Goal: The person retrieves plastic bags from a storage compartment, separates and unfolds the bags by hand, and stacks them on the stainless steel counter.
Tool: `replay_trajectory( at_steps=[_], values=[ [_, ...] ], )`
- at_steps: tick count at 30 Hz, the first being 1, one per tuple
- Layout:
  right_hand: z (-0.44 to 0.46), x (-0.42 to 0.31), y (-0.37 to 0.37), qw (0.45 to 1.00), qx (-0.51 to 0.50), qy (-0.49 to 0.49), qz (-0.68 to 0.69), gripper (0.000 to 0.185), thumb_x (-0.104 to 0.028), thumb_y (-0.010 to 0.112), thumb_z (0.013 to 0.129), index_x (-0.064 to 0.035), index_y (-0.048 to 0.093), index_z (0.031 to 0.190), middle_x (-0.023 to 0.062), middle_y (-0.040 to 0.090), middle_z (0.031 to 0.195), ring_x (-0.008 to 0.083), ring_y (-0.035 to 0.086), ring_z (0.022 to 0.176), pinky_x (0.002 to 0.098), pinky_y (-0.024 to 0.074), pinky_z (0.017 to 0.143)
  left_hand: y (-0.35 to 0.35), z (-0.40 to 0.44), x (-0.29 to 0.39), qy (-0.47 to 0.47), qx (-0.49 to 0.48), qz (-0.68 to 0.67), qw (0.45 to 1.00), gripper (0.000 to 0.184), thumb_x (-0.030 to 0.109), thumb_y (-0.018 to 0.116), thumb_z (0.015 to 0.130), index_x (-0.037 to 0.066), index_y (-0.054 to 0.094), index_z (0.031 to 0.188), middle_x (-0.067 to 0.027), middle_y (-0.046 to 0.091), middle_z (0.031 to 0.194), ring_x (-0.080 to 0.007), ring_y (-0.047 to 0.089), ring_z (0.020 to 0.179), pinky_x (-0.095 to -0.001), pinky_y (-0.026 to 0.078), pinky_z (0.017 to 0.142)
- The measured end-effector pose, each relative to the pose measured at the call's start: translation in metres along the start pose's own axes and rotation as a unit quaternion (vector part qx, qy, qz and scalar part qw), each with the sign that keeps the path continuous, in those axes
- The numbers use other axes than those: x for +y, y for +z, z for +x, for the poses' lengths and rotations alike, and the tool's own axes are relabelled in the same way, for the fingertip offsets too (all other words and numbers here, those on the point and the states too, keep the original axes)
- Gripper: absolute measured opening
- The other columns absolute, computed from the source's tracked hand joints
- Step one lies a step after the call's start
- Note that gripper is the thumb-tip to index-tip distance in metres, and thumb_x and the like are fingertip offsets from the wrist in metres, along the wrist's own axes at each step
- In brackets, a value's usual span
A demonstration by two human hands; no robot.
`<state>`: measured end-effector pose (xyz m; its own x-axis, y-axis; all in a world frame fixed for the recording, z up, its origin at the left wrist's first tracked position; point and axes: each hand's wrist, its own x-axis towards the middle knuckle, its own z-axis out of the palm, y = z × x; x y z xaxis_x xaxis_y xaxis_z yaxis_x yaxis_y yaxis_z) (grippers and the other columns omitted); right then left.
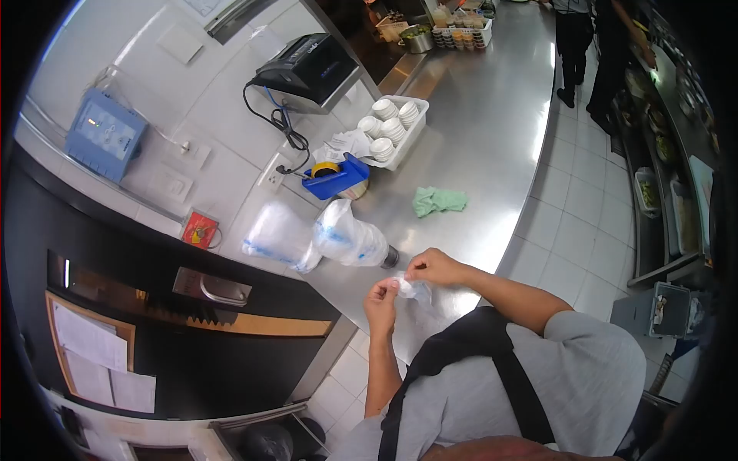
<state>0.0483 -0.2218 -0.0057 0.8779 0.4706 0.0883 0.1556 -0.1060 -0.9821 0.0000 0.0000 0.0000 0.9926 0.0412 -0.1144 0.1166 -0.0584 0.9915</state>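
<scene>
Clear plastic (421, 293) over steel counter (484, 165), near end, pinched by your left hand (380, 305) and right hand (435, 266), fingertips closed. Tiled floor (570, 188) alongside. White basket (416, 132): stacked white discs (382, 149). Blue holder (332, 186): yellow roll (326, 168). Far basket (486, 36): small filled cups (460, 41).

Landmark: stainless-steel counter (492, 115), one, brushed top, light glare along its edge. Left of counter: white-tiled wall (223, 46), with blue wall-mounted unit (106, 134) and white power outlet (271, 175). Lower left of counter: black door (192, 376), metal handle plate (223, 289), wood-framed notice board (131, 338) with papers. Right of counter: pale square floor tiles (576, 184); beyond them, metal shelving (667, 267).
</scene>
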Motion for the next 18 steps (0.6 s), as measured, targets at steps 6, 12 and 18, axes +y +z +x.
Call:
replay_trajectory(
  at_steps=[6,12,18],
  values=[
    [0.001,0.015,-0.003,0.989,0.12,-0.022,0.085,0.018,-0.013,0.061,0.1,0.0002,0.073,0.104,0.0061,0.072,0.087,0.0125,0.064,0.081,0.0316,0.0525,0.077,0.0,-0.007,0.015,0.057,0.082,0.072,0.992,0.019,0.009,0.069,0.096,-0.004,0.071,0.111,-0.0078,0.073,0.101,-0.016,0.066,0.094,-0.03,0.052,0.088],
    [0.001,-0.027,-0.02,0.968,0.15,0.002,0.201,0.023,-0.016,0.056,0.105,-0.0014,0.069,0.117,-0.0011,0.068,0.096,0.0072,0.06,0.088,0.0265,0.0498,0.081,0.014,-0.002,0.037,0.08,0.113,-0.06,0.989,0.019,0.007,0.068,0.097,-0.003,0.07,0.112,-0.0032,0.069,0.095,-0.0091,0.062,0.085,-0.0241,0.05,0.078],
    [-0.011,-0.055,-0.017,0.975,0.124,0.009,0.183,0.019,-0.015,0.063,0.102,0.001,0.069,0.11,0.0008,0.068,0.094,0.0065,0.06,0.088,0.025,0.0498,0.079,0.011,0.0,0.035,0.065,0.106,-0.121,0.985,0.022,0.007,0.067,0.098,-0.004,0.067,0.118,-0.005,0.07,0.1,-0.0105,0.064,0.087,-0.024,0.05,0.08]
  ],
)
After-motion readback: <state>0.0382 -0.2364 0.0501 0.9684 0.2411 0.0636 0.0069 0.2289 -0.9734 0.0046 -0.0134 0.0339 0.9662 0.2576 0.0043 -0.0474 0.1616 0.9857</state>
